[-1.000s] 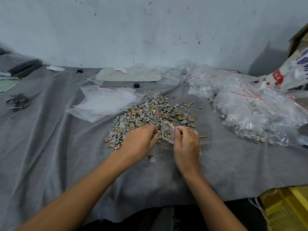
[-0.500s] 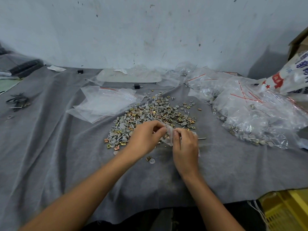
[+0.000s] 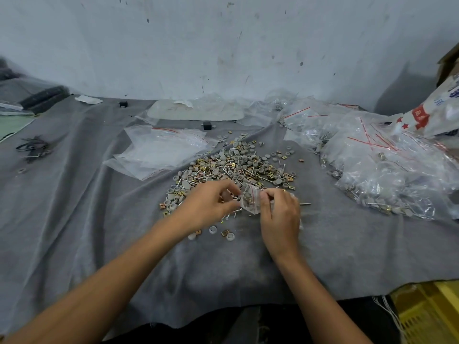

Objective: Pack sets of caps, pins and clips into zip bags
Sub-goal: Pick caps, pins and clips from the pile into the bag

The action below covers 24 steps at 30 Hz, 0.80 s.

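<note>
Nearest, a yellow crate (image 3: 427, 316) sits below the right front edge of the surface, which is draped in a grey cloth (image 3: 74, 219). A few stray caps (image 3: 213, 229) lie on the cloth just in front of the hands. Above them the left hand (image 3: 211, 204) and right hand (image 3: 280, 214) meet over a small zip bag (image 3: 250, 202), held just off the cloth at the near edge of the pile. The right grip is pinching the bag's right top edge, fingers curled. The left grip is pressed together on the bag's left side, and whether a part is also caught between those fingertips is hidden. Some caps and clips show through the plastic, so this looks like filling or closing one set. A loose pin (image 3: 305, 203) lies just right of the right hand. Beyond is the pile of caps, pins and clips (image 3: 238, 165), with a stack of empty bags (image 3: 161, 152) to its far left and a heap of filled bags (image 3: 385, 170) to its right. The risks, as I judge them: thin slippery film could slide out of either pinch and spill the set into the pile, a pin point could pierce the plastic if squeezed, and a part sitting in the zip track would keep it from sealing
</note>
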Each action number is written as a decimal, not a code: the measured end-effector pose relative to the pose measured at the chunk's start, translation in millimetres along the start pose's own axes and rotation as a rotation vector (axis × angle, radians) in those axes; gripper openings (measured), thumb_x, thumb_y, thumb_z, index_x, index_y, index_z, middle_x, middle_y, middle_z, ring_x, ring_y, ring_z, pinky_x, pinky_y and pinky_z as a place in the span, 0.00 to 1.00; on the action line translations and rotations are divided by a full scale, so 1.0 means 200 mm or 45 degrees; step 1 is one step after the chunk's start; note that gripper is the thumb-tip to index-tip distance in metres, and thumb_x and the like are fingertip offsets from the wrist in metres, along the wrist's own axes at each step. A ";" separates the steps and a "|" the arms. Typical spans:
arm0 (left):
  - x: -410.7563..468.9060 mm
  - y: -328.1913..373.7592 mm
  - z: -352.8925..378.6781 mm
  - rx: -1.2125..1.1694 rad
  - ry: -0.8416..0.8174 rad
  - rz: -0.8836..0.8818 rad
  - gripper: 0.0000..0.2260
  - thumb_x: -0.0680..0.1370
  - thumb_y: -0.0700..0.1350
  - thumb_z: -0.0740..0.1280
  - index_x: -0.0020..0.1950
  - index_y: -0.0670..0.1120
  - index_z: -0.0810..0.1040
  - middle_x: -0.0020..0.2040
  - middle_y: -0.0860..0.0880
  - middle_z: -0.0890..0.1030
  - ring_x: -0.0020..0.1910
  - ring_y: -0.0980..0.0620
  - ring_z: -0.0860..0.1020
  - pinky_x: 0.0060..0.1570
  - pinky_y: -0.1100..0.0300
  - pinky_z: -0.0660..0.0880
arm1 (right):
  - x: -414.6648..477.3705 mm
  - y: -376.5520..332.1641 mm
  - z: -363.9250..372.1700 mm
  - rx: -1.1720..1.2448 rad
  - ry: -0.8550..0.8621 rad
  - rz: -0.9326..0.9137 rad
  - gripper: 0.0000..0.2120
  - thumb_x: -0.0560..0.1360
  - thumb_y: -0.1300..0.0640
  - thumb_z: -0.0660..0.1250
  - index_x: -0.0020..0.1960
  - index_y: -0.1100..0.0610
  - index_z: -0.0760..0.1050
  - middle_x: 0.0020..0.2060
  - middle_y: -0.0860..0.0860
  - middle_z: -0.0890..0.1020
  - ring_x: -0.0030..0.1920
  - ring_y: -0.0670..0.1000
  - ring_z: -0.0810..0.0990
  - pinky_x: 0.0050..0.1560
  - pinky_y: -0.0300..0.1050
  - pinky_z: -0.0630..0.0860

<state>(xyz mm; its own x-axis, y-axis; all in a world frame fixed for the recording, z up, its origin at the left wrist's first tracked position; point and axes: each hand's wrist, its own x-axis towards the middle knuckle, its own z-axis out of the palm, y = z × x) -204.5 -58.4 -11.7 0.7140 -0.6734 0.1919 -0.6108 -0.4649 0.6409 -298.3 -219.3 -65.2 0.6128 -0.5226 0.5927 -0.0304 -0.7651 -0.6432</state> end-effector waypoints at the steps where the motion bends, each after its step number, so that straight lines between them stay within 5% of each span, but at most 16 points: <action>1: -0.01 0.02 0.03 0.061 -0.068 0.037 0.10 0.76 0.53 0.73 0.56 0.58 0.79 0.38 0.62 0.81 0.36 0.66 0.77 0.39 0.62 0.72 | 0.00 0.00 0.00 0.007 -0.002 -0.003 0.07 0.83 0.52 0.64 0.51 0.55 0.78 0.46 0.47 0.80 0.49 0.45 0.68 0.50 0.43 0.64; 6: -0.03 0.05 0.14 0.294 -0.012 0.156 0.06 0.81 0.51 0.68 0.57 0.55 0.79 0.47 0.56 0.85 0.44 0.54 0.82 0.48 0.53 0.78 | 0.00 0.00 -0.01 0.006 -0.005 -0.015 0.07 0.83 0.55 0.64 0.51 0.56 0.79 0.47 0.50 0.82 0.49 0.51 0.73 0.52 0.48 0.68; 14: -0.02 0.00 0.08 -0.174 0.005 0.033 0.04 0.81 0.45 0.68 0.53 0.53 0.82 0.41 0.60 0.82 0.36 0.63 0.77 0.37 0.66 0.70 | 0.00 0.00 -0.01 -0.052 0.006 -0.012 0.07 0.84 0.58 0.62 0.54 0.57 0.79 0.48 0.52 0.82 0.50 0.56 0.76 0.54 0.57 0.71; 19: -0.01 0.05 0.06 -0.302 0.026 0.081 0.05 0.81 0.42 0.68 0.53 0.51 0.83 0.44 0.55 0.84 0.40 0.60 0.80 0.43 0.64 0.75 | -0.02 -0.03 0.00 -0.112 -0.045 -0.204 0.12 0.82 0.53 0.60 0.56 0.57 0.79 0.50 0.52 0.82 0.51 0.56 0.76 0.53 0.55 0.71; 24: 0.00 0.09 -0.01 -0.502 0.098 0.068 0.10 0.83 0.47 0.65 0.63 0.56 0.77 0.48 0.54 0.84 0.43 0.57 0.82 0.41 0.61 0.79 | -0.01 0.01 -0.02 0.115 0.204 0.085 0.08 0.83 0.56 0.61 0.56 0.57 0.77 0.51 0.53 0.82 0.52 0.55 0.74 0.52 0.50 0.69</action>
<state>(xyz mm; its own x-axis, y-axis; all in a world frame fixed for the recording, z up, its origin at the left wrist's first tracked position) -214.6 -64.9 0.8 0.7173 -0.6387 0.2783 -0.4804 -0.1642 0.8616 -302.9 -221.7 -64.3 0.4783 -0.6299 0.6120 0.0085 -0.6935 -0.7204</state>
